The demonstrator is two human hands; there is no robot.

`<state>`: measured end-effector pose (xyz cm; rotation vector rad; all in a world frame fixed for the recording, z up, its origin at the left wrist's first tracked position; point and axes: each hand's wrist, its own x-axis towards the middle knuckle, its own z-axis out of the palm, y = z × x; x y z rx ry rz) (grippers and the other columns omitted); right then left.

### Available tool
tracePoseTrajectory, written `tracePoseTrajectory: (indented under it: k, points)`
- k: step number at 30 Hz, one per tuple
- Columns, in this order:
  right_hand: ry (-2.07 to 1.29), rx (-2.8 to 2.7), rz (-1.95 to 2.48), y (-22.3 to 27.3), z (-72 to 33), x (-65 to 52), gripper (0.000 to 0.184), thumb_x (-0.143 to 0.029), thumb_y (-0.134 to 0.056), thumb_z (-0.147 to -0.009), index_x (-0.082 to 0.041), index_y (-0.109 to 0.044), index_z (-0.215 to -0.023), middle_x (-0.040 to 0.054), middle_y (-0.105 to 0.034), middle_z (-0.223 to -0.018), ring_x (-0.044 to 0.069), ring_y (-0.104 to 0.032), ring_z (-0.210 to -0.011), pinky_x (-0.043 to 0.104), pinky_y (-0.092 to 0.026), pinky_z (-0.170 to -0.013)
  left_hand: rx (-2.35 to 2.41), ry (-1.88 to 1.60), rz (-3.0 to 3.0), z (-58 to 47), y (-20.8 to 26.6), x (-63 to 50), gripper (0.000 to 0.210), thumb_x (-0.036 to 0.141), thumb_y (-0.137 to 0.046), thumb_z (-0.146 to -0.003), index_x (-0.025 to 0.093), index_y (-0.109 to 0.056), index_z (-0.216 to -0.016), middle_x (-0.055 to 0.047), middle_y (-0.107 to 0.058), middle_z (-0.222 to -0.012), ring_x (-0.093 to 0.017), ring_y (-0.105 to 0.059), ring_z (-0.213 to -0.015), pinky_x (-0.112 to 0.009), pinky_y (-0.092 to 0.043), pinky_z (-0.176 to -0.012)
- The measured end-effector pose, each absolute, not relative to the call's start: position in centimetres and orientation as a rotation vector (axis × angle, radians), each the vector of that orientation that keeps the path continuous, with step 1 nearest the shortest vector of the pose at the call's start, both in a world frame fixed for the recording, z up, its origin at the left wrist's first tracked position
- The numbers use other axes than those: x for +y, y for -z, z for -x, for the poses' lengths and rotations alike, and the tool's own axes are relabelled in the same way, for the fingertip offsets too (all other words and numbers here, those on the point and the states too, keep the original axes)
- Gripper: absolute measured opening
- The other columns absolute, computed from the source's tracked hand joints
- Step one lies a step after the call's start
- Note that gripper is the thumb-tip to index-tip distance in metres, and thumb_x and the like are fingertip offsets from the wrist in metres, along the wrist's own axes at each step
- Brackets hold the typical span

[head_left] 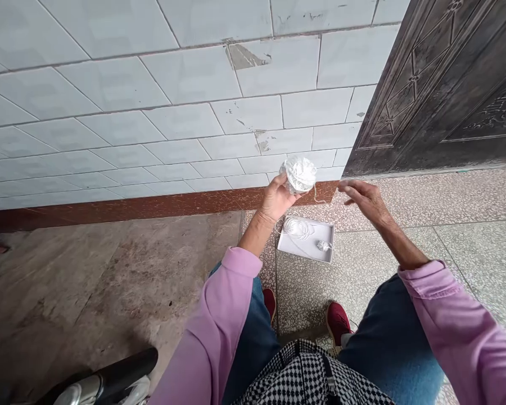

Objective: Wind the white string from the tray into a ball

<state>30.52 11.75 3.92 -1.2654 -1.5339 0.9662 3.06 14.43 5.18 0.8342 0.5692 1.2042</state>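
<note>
My left hand (280, 197) is closed around a white ball of string (299, 174), raised in front of the tiled wall. A thin loose strand (317, 197) dips from the ball and runs toward my right hand (365, 199). The thumb and fingers of that hand are drawn together, pinching the string, though the strand is too fine to follow right to the fingertips. Below, on the floor, lies a shallow white tray (306, 254). It holds a loose coil of white string (297, 226) and a small, shiny, crumpled silvery ball (323, 246).
White wall tiles (172, 152) with chipped patches rise ahead above a red-brown skirting (172, 203). A dark carved door (447, 101) stands at the right. Speckled floor tiles (303, 298) lie between my red shoes (338, 320). A black cylindrical object (126, 371) is at lower left.
</note>
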Motion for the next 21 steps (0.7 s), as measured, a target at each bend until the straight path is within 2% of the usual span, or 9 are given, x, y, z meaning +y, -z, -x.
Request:
tracePoseTrajectory:
  k: [3,8,11,14,17,21]
  points:
    - [-1.068,-1.510,1.102,-5.2,-25.7,11.9,0.053,-0.068,-0.074,-0.094,-0.024,-0.080,-0.121,0.0126,-0.079,-0.107,0.028,-0.073,-0.107,0.038,-0.067,-0.073,0.555,-1.176,-0.770,-4.4,-5.2,14.2,0.095,0.058,-0.092,-0.068,0.023,-0.057,-0.149,-0.016,-0.068,-0.143,-0.044,-0.054,-0.147,-0.047,-0.061,-0.098]
    - [-1.174,-1.468,1.001,-4.4,-22.1,11.9,0.053,-0.074,-0.079,-0.091,-0.027,-0.074,-0.115,0.0089,-0.079,-0.102,0.026,-0.074,-0.098,0.034,-0.065,-0.066,0.566,-1.208,-0.627,-5.2,-5.7,14.1,0.076,0.051,-0.082,-0.082,0.022,-0.059,-0.148,-0.013,-0.069,-0.145,-0.040,-0.054,-0.150,-0.045,-0.060,-0.106]
    - [-1.248,-1.376,1.001,-3.8,-22.4,11.8,0.051,-0.073,-0.079,-0.091,-0.024,-0.070,-0.104,0.0061,-0.076,-0.087,0.018,-0.070,-0.076,0.026,-0.055,-0.053,0.557,-1.246,-0.587,-4.8,-5.9,14.4,0.069,0.050,-0.079,-0.085,0.022,-0.062,-0.146,-0.012,-0.068,-0.146,-0.040,-0.055,-0.151,-0.045,-0.062,-0.106]
    - [-1.207,-1.318,1.051,-3.7,-23.5,11.6,0.050,-0.070,-0.080,-0.092,-0.023,-0.064,-0.088,0.0015,-0.068,-0.071,0.010,-0.053,-0.054,0.022,-0.040,-0.043,0.565,-1.279,-0.599,-4.3,-5.9,14.6,0.060,0.050,-0.075,-0.089,0.022,-0.064,-0.142,-0.011,-0.067,-0.148,-0.040,-0.055,-0.152,-0.045,-0.063,-0.106]
    - [-1.176,-1.342,1.081,-4.2,-24.5,11.4,0.052,-0.070,-0.081,-0.092,-0.021,-0.064,-0.080,-0.0017,-0.060,-0.063,0.007,-0.041,-0.048,0.022,-0.031,-0.041,0.548,-1.296,-0.644,-4.1,-5.8,14.6,0.058,0.049,-0.076,-0.089,0.021,-0.065,-0.139,-0.012,-0.066,-0.146,-0.041,-0.055,-0.151,-0.048,-0.064,-0.104]
    - [-1.259,-1.373,1.086,-4.5,-25.9,11.2,0.051,-0.068,-0.086,-0.087,-0.021,-0.069,-0.083,-0.0044,-0.052,-0.061,0.006,-0.034,-0.048,0.023,-0.023,-0.042,0.545,-1.341,-0.669,-3.6,-5.9,14.8,0.061,0.047,-0.079,-0.089,0.020,-0.063,-0.140,-0.014,-0.065,-0.142,-0.042,-0.054,-0.149,-0.048,-0.065,-0.099]
